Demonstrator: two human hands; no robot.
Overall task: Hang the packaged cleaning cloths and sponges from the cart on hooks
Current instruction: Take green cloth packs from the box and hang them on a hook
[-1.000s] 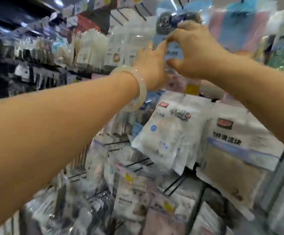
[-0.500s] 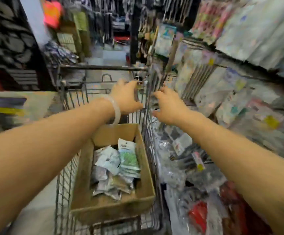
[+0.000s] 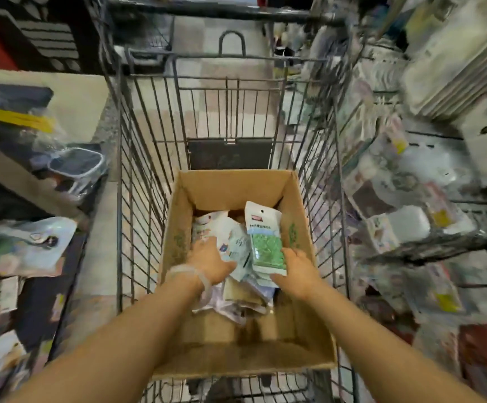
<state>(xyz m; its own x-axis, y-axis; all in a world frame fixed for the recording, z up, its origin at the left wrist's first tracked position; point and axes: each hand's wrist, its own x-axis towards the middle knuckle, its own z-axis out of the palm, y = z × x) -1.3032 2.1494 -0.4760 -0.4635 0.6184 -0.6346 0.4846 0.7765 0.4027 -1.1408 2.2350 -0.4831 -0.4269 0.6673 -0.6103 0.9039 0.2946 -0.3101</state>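
Half a second back both hands were over the cart [image 3: 137, 175] rim; now they're down in the cardboard box [image 3: 236, 356]. Right hand [image 3: 296, 271] grasps the bottom edge of the green sponge pack [image 3: 265, 242], thumb under it. Left hand [image 3: 208, 261] rests on the pale packs [image 3: 221, 228] beside it, fingers hidden, so can't tell its grip. Pack looks light, crinkly, slippery; better held near the top hang hole.

The left hand [image 3: 207, 261] hides its own fingers among the packets [image 3: 237, 292]; hanging goods [image 3: 411, 181] at right blur beyond reading; the cart [image 3: 137, 170] is cut off below.
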